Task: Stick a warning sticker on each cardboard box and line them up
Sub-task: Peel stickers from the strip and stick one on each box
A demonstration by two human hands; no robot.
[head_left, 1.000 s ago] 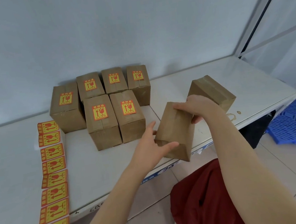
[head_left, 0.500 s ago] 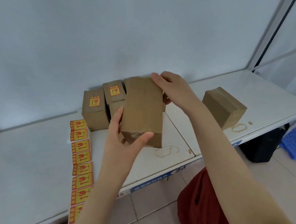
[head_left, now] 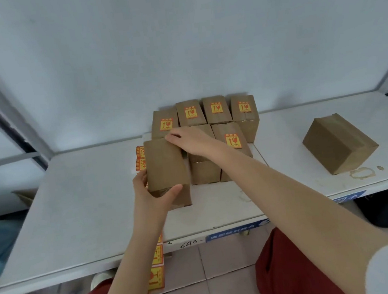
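Observation:
I hold a plain cardboard box (head_left: pixel 166 166) with no sticker, just left of the front row. My left hand (head_left: pixel 152 194) grips its near end and my right hand (head_left: pixel 192 142) presses on its far top edge. Several boxes with yellow-red warning stickers (head_left: pixel 216 109) stand in two rows behind and to the right of it; my right arm covers part of the front row. A strip of warning stickers (head_left: pixel 156 268) runs along the table under the held box and my left arm. Another plain box (head_left: pixel 338 143) lies tilted at the right.
The white table (head_left: pixel 79 206) has its front edge (head_left: pixel 221 233) near my knees, with brown ring stains (head_left: pixel 362 173) by the right box. A wall rises directly behind the rows. A dark bin (head_left: pixel 386 208) sits below the table at right.
Both hands carried the plain box from the right front of the table over to the left and lowered it beside the front row, over the sticker strip.

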